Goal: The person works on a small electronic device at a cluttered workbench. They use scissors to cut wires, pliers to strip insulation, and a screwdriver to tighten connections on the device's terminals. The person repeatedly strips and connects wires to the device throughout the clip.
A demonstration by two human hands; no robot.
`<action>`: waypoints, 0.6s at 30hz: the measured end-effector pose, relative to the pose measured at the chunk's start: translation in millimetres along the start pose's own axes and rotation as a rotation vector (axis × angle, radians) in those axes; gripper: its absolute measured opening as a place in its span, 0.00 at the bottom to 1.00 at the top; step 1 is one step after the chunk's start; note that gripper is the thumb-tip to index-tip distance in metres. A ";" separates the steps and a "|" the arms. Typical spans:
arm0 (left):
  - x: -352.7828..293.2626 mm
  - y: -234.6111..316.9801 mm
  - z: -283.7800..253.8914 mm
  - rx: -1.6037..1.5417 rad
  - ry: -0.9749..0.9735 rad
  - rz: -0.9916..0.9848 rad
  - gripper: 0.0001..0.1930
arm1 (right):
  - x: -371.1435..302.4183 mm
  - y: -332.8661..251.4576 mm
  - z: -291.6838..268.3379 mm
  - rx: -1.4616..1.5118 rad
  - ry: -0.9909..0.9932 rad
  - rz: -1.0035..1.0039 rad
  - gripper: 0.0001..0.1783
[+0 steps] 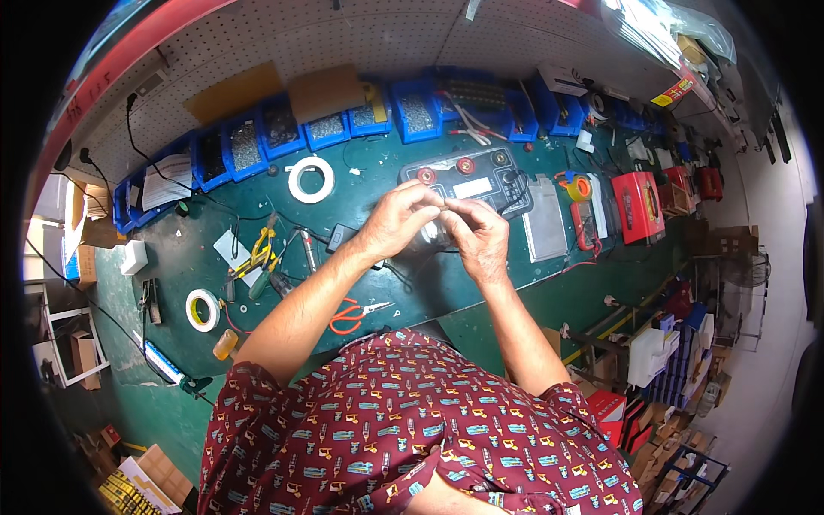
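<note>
- Case (470,185), dark with red round terminals, is lying on the table (184,257) and is serving as the landmark for every place below.
- Small part (444,207) is sitting between the fingertips, just in front of the case's near edge as seen from the wearer; fingers are hiding most of it.
- Left hand (399,219) is reaching in from the case's left near corner, its thumb and fingers narrowing to a pinch on the small part.
- Right hand (479,236) is meeting it in front of the case's middle, also pinching the part.
- Weight is seeming slight, judging by the fingertip hold; stiffness, slipperiness and fragility are staying beyond telling at this size.
- Thumb and forefinger at opposite sides are looking like the fitting grip, since a whole-hand grasp would be covering it entirely.
- Pointing direction and long axis of the part are not showing clearly, so I cannot tell them.
- Long axis of the case itself is running sideways, its row of terminals slanting away from the wearer toward the right.
- Grey flat panel (545,219) is lying just right of the case; scissors (348,319) are resting nearer the wearer, to its left.
</note>
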State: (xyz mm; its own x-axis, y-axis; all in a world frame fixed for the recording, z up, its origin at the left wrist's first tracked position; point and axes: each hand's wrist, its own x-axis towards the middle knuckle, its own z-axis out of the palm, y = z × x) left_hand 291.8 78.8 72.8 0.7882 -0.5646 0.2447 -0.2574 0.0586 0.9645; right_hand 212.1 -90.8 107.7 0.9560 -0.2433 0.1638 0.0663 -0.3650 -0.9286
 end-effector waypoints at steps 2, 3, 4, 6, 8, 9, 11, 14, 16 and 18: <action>-1.1 5.7 1.6 0.022 0.032 -0.020 0.08 | 1.3 2.1 -1.2 -0.013 0.000 -0.028 0.12; -2.4 2.7 1.7 0.072 0.040 -0.041 0.10 | 2.3 2.2 -0.5 -0.002 0.003 -0.017 0.11; -5.2 1.9 5.7 0.032 0.128 -0.045 0.10 | 4.0 2.1 -1.0 -0.039 -0.012 -0.071 0.10; -21.2 0.2 11.9 0.048 0.250 -0.061 0.09 | 5.0 6.5 -0.5 -0.030 -0.029 -0.091 0.08; -51.5 -3.2 8.3 0.158 0.306 -0.083 0.07 | 4.0 15.5 -0.8 0.061 -0.022 -0.020 0.07; -75.6 -6.6 4.5 0.300 0.246 -0.127 0.06 | 4.5 6.5 1.3 0.144 -0.046 0.045 0.07; -139.6 -39.1 -1.2 0.489 0.106 -0.239 0.08 | 5.0 9.5 2.4 0.196 -0.091 0.077 0.07; -224.9 -77.3 -2.9 0.753 -0.214 -0.442 0.13 | 4.3 7.1 0.9 0.240 -0.112 0.089 0.06; -246.4 -73.3 -8.0 0.744 -0.278 -0.564 0.13 | 5.8 12.9 4.1 0.247 -0.129 0.104 0.06; -252.0 -69.0 -14.7 0.752 -0.147 -0.612 0.11 | 5.9 6.5 2.2 0.243 -0.124 0.097 0.06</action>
State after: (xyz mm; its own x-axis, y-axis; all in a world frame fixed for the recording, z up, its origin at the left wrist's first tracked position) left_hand 119.1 229.2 -54.0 0.8398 -0.4226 -0.3408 -0.1566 -0.7897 0.5931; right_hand 218.7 -92.6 101.9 0.9878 -0.1497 0.0426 0.0252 -0.1157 -0.9930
